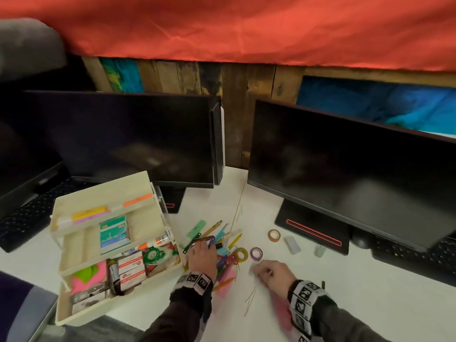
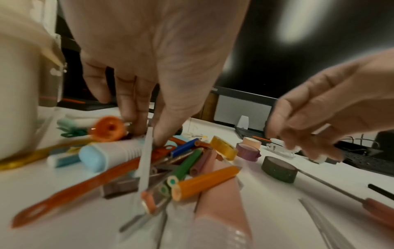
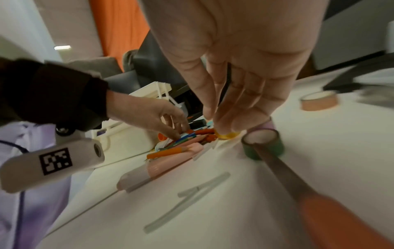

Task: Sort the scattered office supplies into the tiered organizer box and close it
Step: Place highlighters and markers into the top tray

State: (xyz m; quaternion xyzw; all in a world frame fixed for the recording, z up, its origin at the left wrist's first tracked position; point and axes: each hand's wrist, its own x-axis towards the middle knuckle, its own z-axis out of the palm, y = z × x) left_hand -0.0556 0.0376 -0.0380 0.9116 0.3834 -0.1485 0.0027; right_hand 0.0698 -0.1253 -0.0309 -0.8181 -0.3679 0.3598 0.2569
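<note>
The cream tiered organizer box stands open at the left, its trays holding sticky notes, staple boxes and tape. Right of it lies a pile of pencils, pens and clips. My left hand reaches into that pile. In the left wrist view its thumb and fingers come together among the pencils; what they pinch is hidden. My right hand hovers low over the desk beside the pile, fingers relaxed and holding nothing, above a yellow tape roll and near a green tape roll.
Yellow, purple and peach tape rolls and a grey eraser lie further right. An orange-handled tool lies under my right wrist. Two dark monitors and keyboards ring the white desk.
</note>
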